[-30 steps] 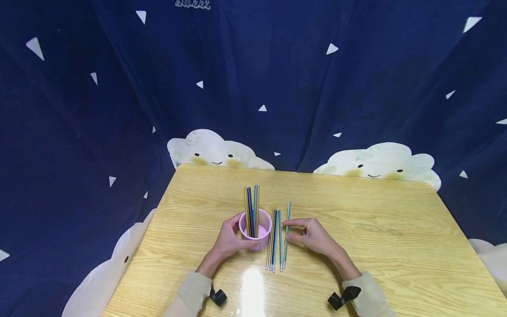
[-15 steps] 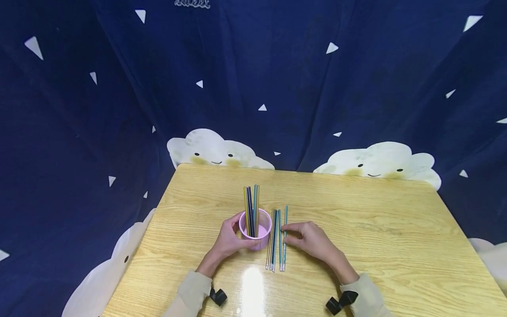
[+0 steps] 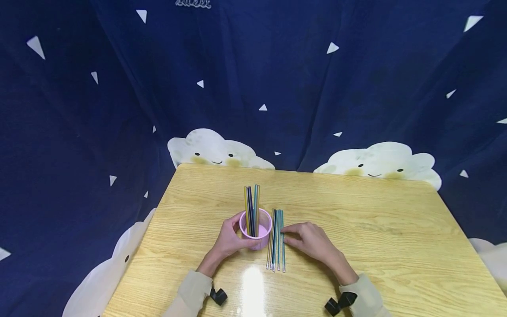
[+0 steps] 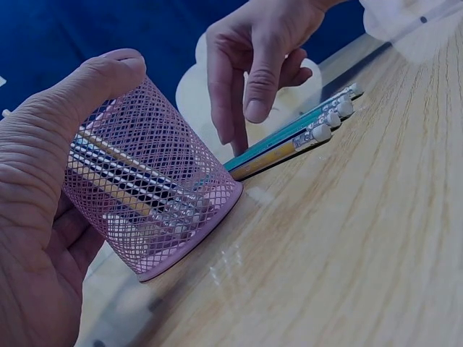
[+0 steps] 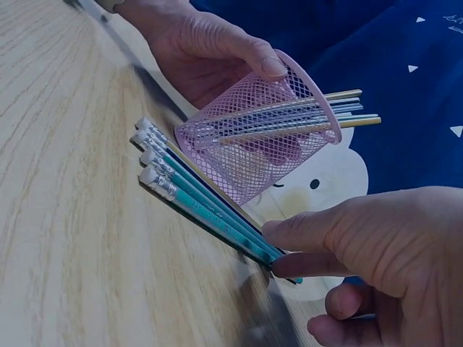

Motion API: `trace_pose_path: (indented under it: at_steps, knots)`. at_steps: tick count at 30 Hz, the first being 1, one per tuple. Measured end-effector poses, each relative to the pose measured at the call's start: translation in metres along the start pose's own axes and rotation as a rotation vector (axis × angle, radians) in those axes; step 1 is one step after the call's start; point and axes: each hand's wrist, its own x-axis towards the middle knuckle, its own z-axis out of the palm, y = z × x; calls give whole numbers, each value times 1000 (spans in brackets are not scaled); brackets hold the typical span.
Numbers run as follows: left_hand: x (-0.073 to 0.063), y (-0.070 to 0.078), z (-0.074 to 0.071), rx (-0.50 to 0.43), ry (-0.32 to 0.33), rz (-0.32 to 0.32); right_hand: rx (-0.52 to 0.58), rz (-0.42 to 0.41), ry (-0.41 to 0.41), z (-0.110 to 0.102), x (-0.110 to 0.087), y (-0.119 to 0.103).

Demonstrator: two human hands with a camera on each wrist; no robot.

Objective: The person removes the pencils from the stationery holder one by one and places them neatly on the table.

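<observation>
My left hand (image 3: 229,240) grips a pink mesh pencil cup (image 4: 181,155), thumb on the near side and fingers around the back. Several pencils (image 3: 250,202), yellow, dark and teal, stand in the cup and lean toward its left side. Just right of the cup, a row of pencils (image 3: 278,248) lies on the table, white eraser ends facing me. The outermost is a teal pencil (image 5: 210,217). Against its right side rest the thumb and index fingertips of my right hand (image 3: 310,237), spaced along its length; the other fingers hang loosely curled.
The wooden table (image 3: 368,220) extends widely on both sides of the hands. Behind it hangs a dark blue curtain (image 3: 277,66) with white triangles and smiling clouds. Black wrist cameras (image 3: 218,296) sit at both cuffs.
My right hand has moved slightly left and toward me, bringing the outer teal pencil against the others, so the gap in the row has closed. The left hand and cup stay put.
</observation>
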Motion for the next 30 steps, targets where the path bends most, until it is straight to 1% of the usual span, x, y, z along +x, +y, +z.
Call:
trace_pose_path:
  at_steps: [3,6,11,14,19,24,27,30]
  knots:
    - [0,0,0,-1,-3,6,19,-13,23,-1,-1,2]
    - [-1,0,0,0,-6,-2,72,-23,43,-2,-1,5]
    - [0,1,0,12,-7,-12,209,-42,83,-2,2,9]
    - [-1,2,1,14,-2,-22,279,-81,104,-3,5,9]
    - [-2,0,0,16,0,-23,333,-133,121,-3,9,6]
    - [0,1,0,18,7,-16,407,-177,145,-6,17,1]
    - [1,2,0,9,8,-23,457,-193,150,-8,22,-5]
    - [1,1,0,6,4,-18,488,-201,150,-9,26,-10]
